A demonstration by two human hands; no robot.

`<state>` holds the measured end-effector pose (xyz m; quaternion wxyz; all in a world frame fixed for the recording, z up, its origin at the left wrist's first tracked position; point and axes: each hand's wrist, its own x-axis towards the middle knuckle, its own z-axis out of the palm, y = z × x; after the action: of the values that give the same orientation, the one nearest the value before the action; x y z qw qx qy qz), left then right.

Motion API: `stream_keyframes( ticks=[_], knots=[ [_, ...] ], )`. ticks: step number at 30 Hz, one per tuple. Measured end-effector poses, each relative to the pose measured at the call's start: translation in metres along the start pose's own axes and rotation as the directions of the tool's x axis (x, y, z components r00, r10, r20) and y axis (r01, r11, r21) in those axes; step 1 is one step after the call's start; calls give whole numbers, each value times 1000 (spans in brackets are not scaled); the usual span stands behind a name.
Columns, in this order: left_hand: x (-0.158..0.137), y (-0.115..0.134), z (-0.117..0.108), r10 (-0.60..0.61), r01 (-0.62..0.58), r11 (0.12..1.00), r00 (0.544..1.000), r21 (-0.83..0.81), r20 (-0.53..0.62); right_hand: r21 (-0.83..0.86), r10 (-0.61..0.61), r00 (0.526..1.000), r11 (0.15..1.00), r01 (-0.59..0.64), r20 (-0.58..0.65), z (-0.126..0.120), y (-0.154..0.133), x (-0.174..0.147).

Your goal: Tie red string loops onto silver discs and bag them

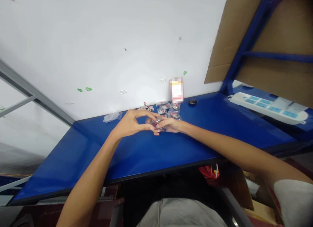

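Observation:
Over the blue table, both hands meet at a small clear plastic bag (160, 120) with a dark and reddish item inside. My left hand (132, 123) curves in from the left, its thumb and fingertips closed on the bag's near side. From the right, my right hand (171, 124) pinches the same bag, thumb on top. Just behind the hands lie several round pieces in clear bags (175, 115), with red marks or cords. Beside them are loose round pieces with red loops (147, 107), partly hidden by my left hand. What exactly the bagged item is, I cannot make out.
Flat clear plastic bags (112, 116) lie at the table's back left. A blurred upright box (176, 90) leans by the white wall, with a small black object (192, 102) beside it. A white power strip (269, 107) sits at right, near the blue frame (246, 46).

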<state>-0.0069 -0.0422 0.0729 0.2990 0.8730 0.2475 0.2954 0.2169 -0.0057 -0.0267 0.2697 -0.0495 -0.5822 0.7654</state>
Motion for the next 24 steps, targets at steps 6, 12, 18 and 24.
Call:
stream_keyframes(
  ticks=[6, 12, 18, 24],
  knots=[
    [3, 1, 1, 153, -139, 968, 987, 207, -52, 40, -32, 999, 999, 32, -2, -4, -2, 1],
    [3, -1, 4, 102, -82, 975, 991, 208, -88, 49, -47, 999, 998, 48, -14, -4, -2, 2],
    [4, -5, 13, 55, -21, 970, 990, 242, -134, 72, -37, 998, 997, 41, -57, -3, -1, 2],
    [7, -9, 16, 165, -52, 945, 929, 323, -332, -21, -39, 981, 999, 36, -190, 7, -10, 2]
  ],
)
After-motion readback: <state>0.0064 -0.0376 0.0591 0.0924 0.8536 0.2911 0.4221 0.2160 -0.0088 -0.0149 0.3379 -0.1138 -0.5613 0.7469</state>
